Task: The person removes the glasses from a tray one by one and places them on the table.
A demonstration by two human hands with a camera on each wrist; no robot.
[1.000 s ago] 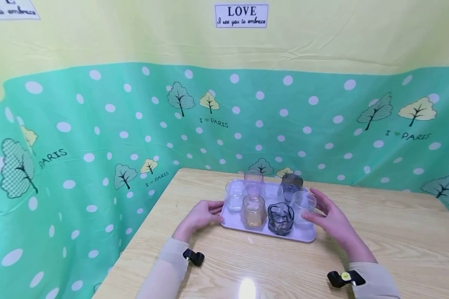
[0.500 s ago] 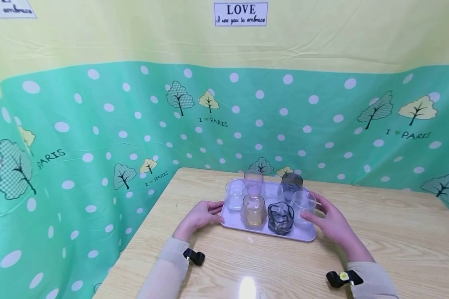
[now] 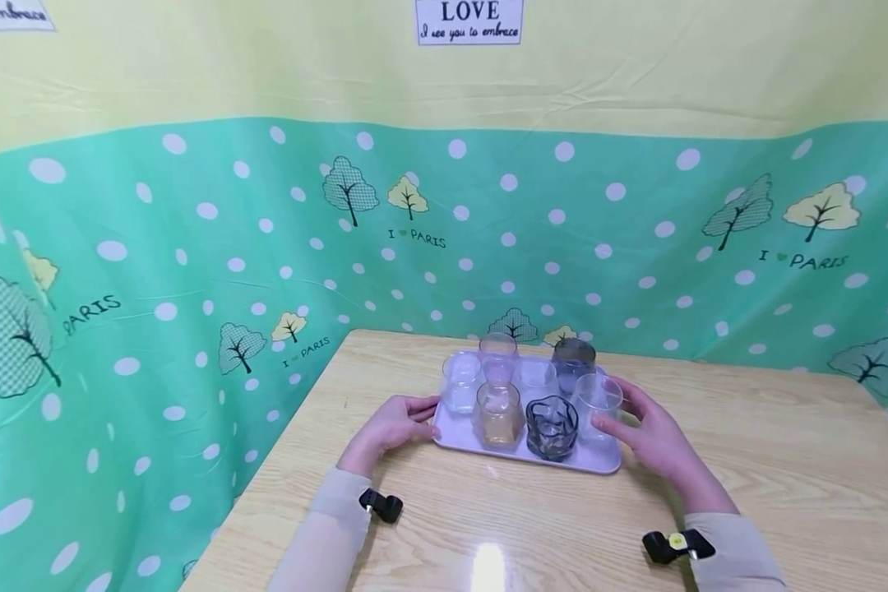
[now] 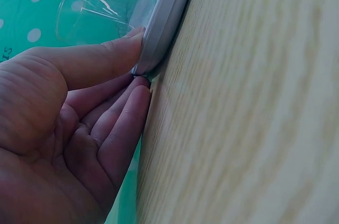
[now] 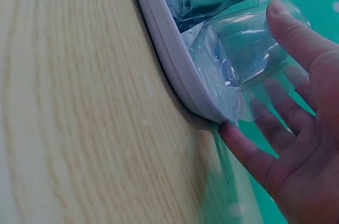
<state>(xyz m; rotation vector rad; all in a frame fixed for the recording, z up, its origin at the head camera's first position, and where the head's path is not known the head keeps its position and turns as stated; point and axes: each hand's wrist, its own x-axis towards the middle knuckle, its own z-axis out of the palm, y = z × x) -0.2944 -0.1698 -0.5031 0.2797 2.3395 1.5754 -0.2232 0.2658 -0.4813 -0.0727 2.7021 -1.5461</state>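
Observation:
A pale lilac tray (image 3: 455,429) bears several drinking glasses. At its left end, my left hand (image 3: 394,424) pinches the edge, thumb on the rim and fingertips tucked low against the side in the left wrist view. My right hand (image 3: 654,436) holds a clear glass (image 5: 249,44) at the tray's right end. Its thumb lies on the near wall, other fingers show through the far side, and the little finger meets the tray's corner. Next to that glass stands a dark wavy glass (image 3: 552,429), then an amber one (image 3: 499,423). A clear glass (image 3: 462,386) stands nearest my left hand.
Along the tray's back stand a pinkish glass (image 3: 498,352), another clear glass (image 3: 537,376) and a smoky grey glass (image 3: 574,362). The wooden table (image 3: 548,526) extends to both sides. A green and yellow printed curtain (image 3: 429,271) hangs behind it.
The fingers of my right hand have drawn in slightly round the clear glass. The head view has shifted a little; the tray, the other glasses and my left hand keep their places.

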